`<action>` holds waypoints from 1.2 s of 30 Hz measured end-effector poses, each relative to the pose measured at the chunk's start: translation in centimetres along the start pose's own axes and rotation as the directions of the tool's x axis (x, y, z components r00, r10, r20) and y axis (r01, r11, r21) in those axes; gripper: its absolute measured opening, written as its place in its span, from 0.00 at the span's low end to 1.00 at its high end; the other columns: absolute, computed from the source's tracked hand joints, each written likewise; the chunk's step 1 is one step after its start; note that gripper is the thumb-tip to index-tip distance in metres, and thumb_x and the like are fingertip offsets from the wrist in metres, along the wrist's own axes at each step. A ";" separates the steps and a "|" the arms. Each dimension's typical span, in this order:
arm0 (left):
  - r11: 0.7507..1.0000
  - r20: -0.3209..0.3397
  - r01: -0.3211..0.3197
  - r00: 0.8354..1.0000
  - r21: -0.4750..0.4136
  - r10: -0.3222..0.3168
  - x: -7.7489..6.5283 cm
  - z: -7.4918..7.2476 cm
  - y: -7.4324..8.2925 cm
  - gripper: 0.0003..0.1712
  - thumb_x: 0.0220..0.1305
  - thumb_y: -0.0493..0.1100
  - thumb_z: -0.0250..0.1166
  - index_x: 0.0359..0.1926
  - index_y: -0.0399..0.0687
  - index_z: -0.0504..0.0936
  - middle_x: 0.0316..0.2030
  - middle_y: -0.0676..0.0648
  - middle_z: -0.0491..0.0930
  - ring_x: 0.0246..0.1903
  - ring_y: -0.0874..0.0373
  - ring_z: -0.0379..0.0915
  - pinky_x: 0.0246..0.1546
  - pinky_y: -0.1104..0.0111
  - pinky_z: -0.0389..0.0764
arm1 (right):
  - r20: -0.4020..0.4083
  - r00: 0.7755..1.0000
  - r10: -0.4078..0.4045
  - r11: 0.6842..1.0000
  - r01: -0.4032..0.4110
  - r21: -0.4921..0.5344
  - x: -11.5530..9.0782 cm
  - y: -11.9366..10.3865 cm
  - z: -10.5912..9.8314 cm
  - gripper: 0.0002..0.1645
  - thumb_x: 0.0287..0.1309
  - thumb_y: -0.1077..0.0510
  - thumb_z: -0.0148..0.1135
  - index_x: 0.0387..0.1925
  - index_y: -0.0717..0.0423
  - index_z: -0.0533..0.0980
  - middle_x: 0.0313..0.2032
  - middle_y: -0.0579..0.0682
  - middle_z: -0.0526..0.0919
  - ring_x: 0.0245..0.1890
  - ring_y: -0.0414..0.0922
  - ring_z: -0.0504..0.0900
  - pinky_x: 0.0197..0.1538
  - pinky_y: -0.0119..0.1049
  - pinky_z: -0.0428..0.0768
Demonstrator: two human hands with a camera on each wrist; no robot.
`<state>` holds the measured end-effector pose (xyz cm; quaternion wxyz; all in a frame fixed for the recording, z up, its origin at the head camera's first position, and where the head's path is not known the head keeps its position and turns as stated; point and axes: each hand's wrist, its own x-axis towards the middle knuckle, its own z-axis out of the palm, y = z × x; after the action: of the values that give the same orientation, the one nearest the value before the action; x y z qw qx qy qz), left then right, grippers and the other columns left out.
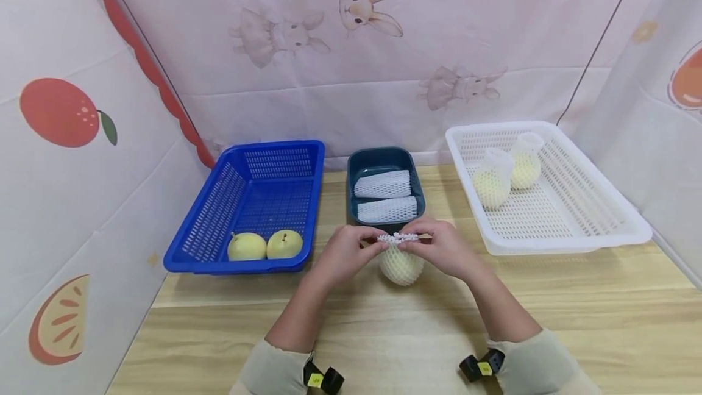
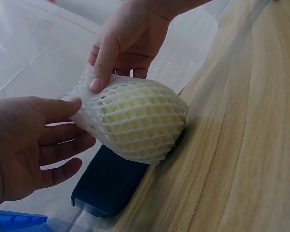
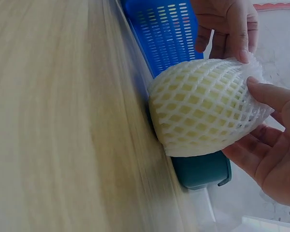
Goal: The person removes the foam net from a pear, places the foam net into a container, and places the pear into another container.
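Observation:
A pale yellow pear (image 2: pixel 140 116) sits inside a white foam net sleeve (image 3: pixel 198 106), upright on the table in front of the dark green tray (image 1: pixel 386 154). My left hand (image 1: pixel 347 253) pinches the sleeve's gathered top edge between thumb and fingers. From the other side my right hand (image 1: pixel 443 249) pinches the same edge, also with thumb and fingers. In both wrist views the net stretches round the whole pear, its mouth drawn between the two hands. Two flat foam net sleeves (image 1: pixel 386 209) lie in the green tray.
At the left stands a blue basket (image 1: pixel 319 200) with two bare pears (image 1: pixel 265 245) at its near end. A white basket (image 1: pixel 570 245) at the right holds two net-wrapped pears (image 1: pixel 507 172). Printed cloth walls (image 1: pixel 351 96) enclose the wooden table (image 1: pixel 384 346) at the back and sides.

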<state>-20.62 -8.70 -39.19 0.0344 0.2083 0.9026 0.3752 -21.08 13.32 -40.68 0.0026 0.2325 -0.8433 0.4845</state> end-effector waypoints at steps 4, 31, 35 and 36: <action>1.000 0.020 -0.004 1.000 -0.007 0.004 0.1 0.0 -0.1 0.14 0.60 0.55 0.64 0.43 0.57 0.85 0.35 0.60 0.83 0.35 0.67 0.77 0.35 0.74 0.79 | 0.019 1.000 0.001 1.000 -0.001 0.015 0.0 0.1 0.0 0.07 0.51 0.53 0.70 0.34 0.45 0.82 0.38 0.43 0.81 0.43 0.42 0.79 0.44 0.34 0.81; 0.997 0.021 -0.072 0.997 -0.007 0.072 0.3 0.5 0.1 0.07 0.61 0.53 0.63 0.36 0.60 0.84 0.33 0.61 0.80 0.34 0.66 0.73 0.34 0.72 0.76 | 0.051 0.998 0.022 1.000 -0.021 -0.015 -0.4 -2.0 -1.0 0.13 0.55 0.49 0.66 0.42 0.47 0.82 0.42 0.45 0.83 0.45 0.42 0.79 0.47 0.39 0.81; 0.997 0.006 -0.074 0.997 -0.013 0.074 0.2 0.6 0.1 0.08 0.61 0.54 0.63 0.37 0.60 0.84 0.33 0.61 0.80 0.34 0.66 0.73 0.33 0.73 0.77 | 0.063 0.997 0.038 0.999 -0.036 -0.029 -0.3 -0.4 -0.7 0.24 0.52 0.41 0.66 0.50 0.43 0.79 0.48 0.43 0.82 0.51 0.43 0.78 0.50 0.42 0.80; 0.997 -0.001 -0.079 0.997 -0.013 0.079 0.1 0.6 0.1 0.08 0.61 0.54 0.62 0.37 0.61 0.84 0.33 0.61 0.80 0.34 0.67 0.74 0.32 0.73 0.77 | 0.066 0.997 0.044 0.999 -0.042 -0.033 -0.3 -0.3 -0.6 0.26 0.52 0.40 0.66 0.51 0.44 0.78 0.49 0.44 0.81 0.51 0.43 0.78 0.50 0.42 0.80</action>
<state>-20.56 -8.17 -39.49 0.0209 0.2434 0.8911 0.3824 -20.86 13.79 -40.15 -0.0322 0.2301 -0.8553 0.4631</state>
